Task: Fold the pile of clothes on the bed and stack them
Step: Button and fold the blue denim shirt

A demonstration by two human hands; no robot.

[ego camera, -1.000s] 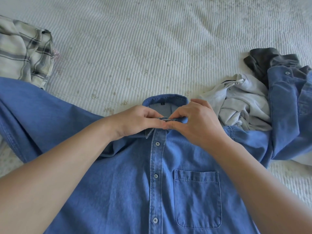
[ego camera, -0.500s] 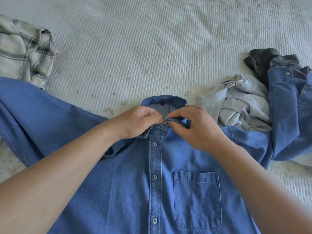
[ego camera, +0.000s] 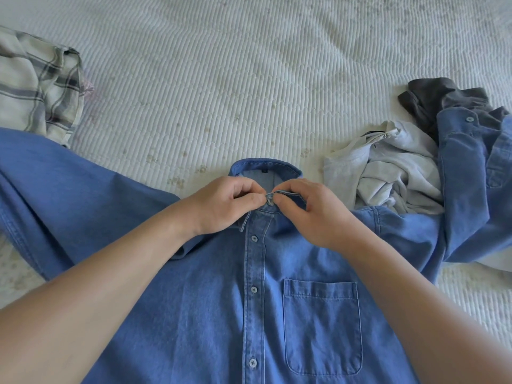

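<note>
While the blue denim button-up shirt (ego camera: 210, 314) lies front-up on the white ribbed bedspread (ego camera: 249, 79), left hand (ego camera: 224, 205) and right hand (ego camera: 313, 213) pinch its collar button; soft, floppy cloth, best gripped at shoulders.

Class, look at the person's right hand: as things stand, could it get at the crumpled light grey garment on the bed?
Probably yes. The light grey garment lies in the open just beside the right hand, with nothing between them. But that hand pinches the denim shirt collar at the top button, so it must let go first.

Denim shirt (ego camera: 194, 314) hem beyond bottom edge
</note>
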